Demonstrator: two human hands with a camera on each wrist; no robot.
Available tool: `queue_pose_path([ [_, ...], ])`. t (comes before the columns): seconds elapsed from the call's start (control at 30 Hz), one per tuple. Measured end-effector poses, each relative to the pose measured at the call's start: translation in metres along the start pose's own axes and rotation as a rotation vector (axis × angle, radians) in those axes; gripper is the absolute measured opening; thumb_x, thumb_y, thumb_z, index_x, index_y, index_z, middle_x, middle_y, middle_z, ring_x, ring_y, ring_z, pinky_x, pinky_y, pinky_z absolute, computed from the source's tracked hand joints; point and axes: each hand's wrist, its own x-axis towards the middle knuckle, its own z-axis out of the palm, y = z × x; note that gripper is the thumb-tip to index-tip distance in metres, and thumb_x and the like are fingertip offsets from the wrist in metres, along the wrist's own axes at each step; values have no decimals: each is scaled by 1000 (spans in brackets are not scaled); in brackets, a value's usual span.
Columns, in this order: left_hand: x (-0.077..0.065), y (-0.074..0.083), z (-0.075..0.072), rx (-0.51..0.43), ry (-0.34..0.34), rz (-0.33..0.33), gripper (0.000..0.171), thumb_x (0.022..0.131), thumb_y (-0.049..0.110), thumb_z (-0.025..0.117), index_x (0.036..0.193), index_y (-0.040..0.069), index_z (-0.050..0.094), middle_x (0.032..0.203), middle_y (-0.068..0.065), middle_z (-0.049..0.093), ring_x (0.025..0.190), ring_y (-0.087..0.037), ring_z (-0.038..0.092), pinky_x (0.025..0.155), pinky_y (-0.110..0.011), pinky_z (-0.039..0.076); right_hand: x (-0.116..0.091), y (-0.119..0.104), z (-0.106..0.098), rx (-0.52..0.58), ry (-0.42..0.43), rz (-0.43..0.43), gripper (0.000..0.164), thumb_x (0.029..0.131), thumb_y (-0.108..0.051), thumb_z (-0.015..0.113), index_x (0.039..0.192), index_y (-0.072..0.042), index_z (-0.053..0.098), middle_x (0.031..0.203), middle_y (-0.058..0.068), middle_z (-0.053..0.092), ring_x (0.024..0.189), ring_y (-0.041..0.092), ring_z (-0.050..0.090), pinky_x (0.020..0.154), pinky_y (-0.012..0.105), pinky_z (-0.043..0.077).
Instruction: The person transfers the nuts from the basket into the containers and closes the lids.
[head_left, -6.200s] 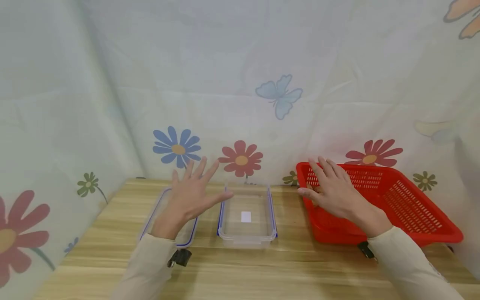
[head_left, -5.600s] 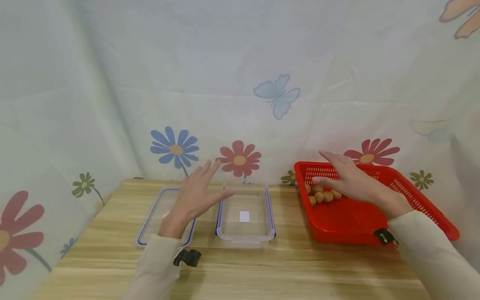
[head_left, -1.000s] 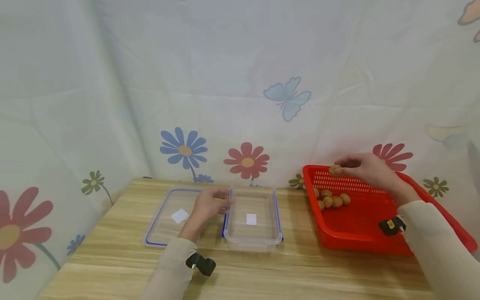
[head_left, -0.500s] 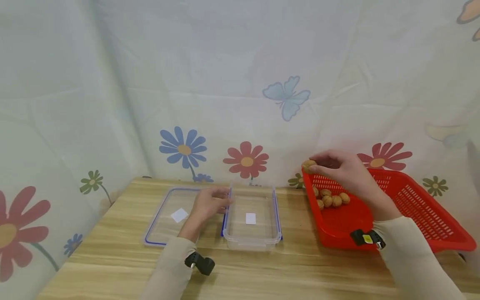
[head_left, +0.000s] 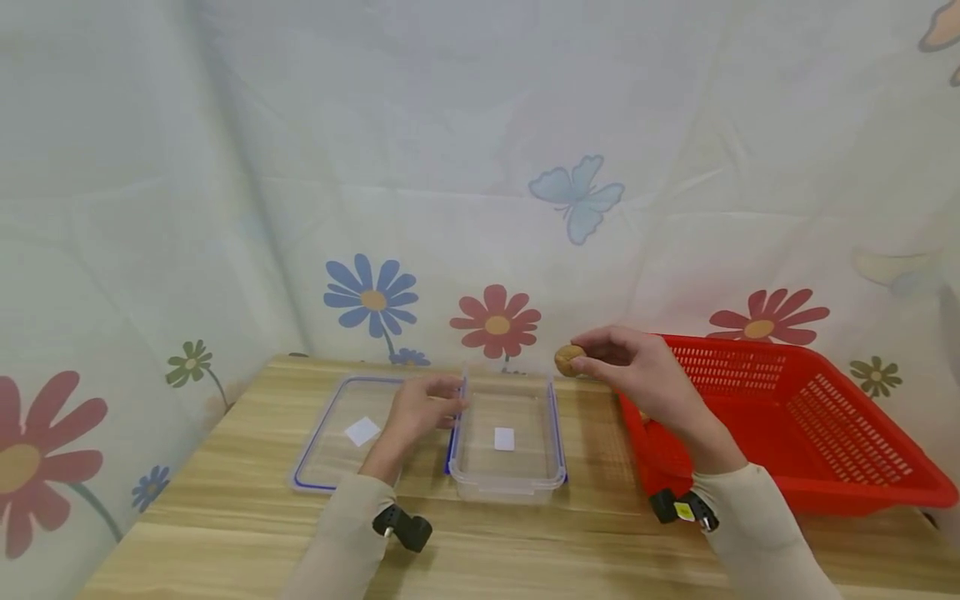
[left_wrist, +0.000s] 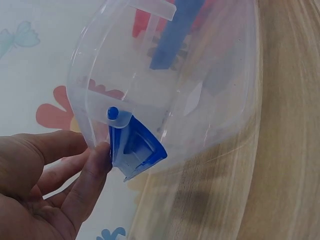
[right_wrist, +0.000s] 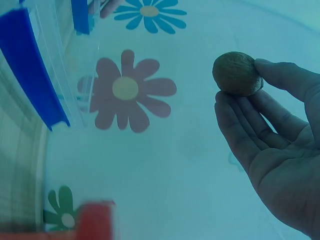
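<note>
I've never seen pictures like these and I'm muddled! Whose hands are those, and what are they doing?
There's no robot here, only a person. The wide picture comes from a camera on the person's head, looking down. The two close-ups come from small black cameras, one on each wrist.

On the table is a clear box. Its blue-edged lid lies on the person's left, and a red basket stands on the right.

The left hand holds the side of the box. The right hand pinches a walnut up in the air.
</note>
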Motion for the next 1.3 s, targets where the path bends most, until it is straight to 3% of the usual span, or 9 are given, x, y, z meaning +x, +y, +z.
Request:
queue_pose_path([
  [0.47, 0, -1, 5, -1, 11, 3, 33, 93, -4, 78, 124, -9, 72, 113, -25, 74, 84, -32, 77, 72, -35, 68, 0, 4, 48, 108, -142, -53, 29, 98, -15, 79, 124, -4, 74, 110, 6, 78, 98, 22, 75, 89, 28, 64],
  [0.87, 0, -1, 0, 5, -23, 23, 36, 95, -3, 76, 130, -10, 69, 126, -30, 70, 91, -36, 77, 74, -36, 68, -1, 9, 82, 129, -256, -82, 26, 97, -14, 80, 121, -5, 75, 108, 3, 77, 97, 20, 74, 89, 28, 64],
  [1.3, -2, 1, 0, 31, -31, 28, 35, 96, -2, 74, 130, -9, 69, 125, -28, 70, 94, -35, 76, 77, -36, 68, -3, 19, 113, 115, -332, -63, 23, 95, -14, 83, 116, -7, 77, 108, -2, 76, 98, 15, 72, 92, 27, 62],
])
